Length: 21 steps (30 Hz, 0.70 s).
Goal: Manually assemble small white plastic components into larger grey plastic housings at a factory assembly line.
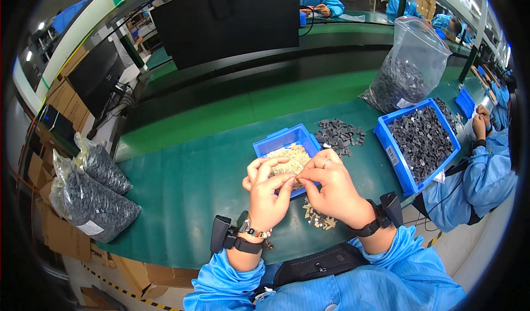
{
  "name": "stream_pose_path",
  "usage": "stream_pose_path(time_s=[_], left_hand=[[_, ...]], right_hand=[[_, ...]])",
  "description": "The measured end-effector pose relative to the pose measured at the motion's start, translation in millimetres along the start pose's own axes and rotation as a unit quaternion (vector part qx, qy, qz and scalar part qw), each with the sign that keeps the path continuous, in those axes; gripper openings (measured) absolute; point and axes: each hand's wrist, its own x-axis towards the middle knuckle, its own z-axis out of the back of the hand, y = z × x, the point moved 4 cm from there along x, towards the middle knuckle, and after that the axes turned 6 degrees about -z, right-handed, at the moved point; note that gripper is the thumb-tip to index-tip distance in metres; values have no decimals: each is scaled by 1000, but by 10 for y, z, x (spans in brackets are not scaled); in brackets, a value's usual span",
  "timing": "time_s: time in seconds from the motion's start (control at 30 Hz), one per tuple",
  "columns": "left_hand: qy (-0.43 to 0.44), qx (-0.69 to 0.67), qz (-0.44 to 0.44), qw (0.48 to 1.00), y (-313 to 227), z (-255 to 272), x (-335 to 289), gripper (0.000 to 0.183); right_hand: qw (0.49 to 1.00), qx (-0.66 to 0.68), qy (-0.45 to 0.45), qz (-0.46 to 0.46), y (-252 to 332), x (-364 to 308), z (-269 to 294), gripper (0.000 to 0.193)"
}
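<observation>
Currently, left hand (pixel 268 192) and right hand (pixel 334 186) meeting at fingertips over tray (pixel 279 138), partly hiding it; cannot tell whether clamped on anything. Tan pieces (pixel 295 155) lying inside. Around tray: two heaps (pixel 338 137) resting, one bin (pixel 393 157) standing right, three bags (pixel 94 200) standing: two left, one behind-right.

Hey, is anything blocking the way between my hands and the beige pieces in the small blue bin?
Nothing visible. Your left hand and right hand meet at the near side of the open bin, its beige pieces showing just beyond them. The dark pile lies outside, behind and right.
</observation>
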Motion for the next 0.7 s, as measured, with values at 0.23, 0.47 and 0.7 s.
stream_pose_path(time_s=[0.23,0.47,0.7], left_hand=[[8,-20,-5,1000,-5,12,11,10],[6,-30,1,1000,27,10,40,9],[12,-17,-10,1000,4,33,23,9]], right_hand=[[1000,3,-2,-3,14,-1,15,10],[1000,10,-1,-1,4,34,-4,9],[1000,4,-9,8,32,7,5,8]])
